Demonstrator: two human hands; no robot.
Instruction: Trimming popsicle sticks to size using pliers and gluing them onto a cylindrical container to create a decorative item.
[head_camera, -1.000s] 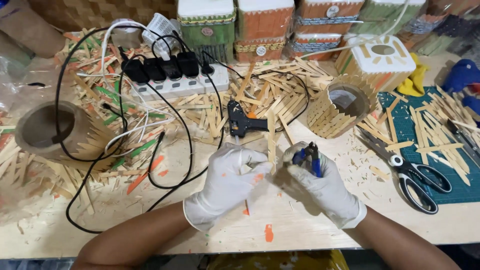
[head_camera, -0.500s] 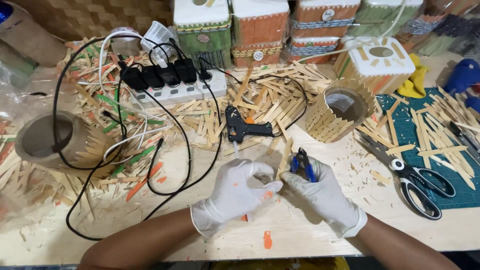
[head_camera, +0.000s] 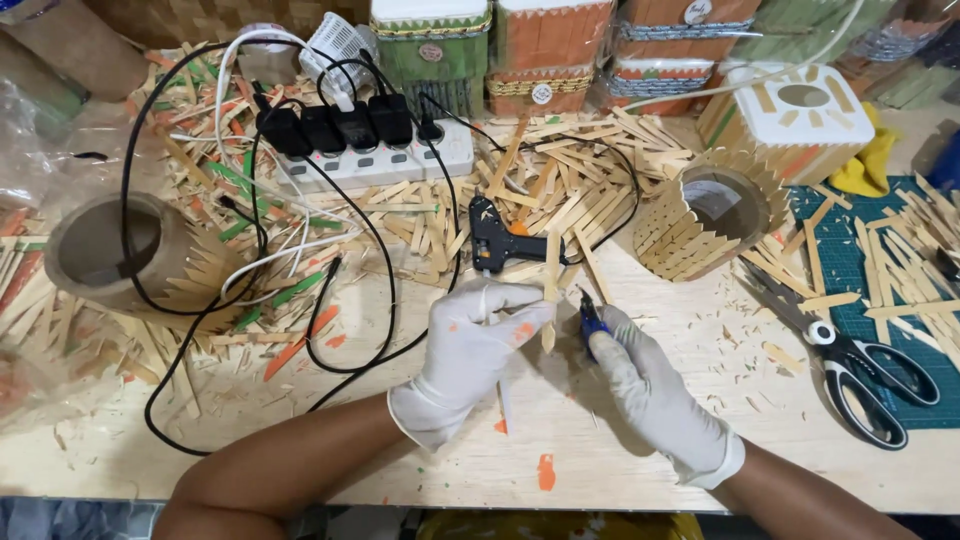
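Head view shows me my gloved left hand (head_camera: 470, 345) closed on a wooden craft stick (head_camera: 549, 290) held upright near table centre, my right hand (head_camera: 640, 385) gripping blue-handled cutters (head_camera: 590, 318) just beside it, the stick looking still uncut.

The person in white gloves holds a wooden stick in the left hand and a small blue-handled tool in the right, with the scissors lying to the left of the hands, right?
Not quite. In the head view the scissors lie right of the hands, by the green cutting mat. The rest holds: left hand grips the wooden stick, right hand the blue-handled tool.
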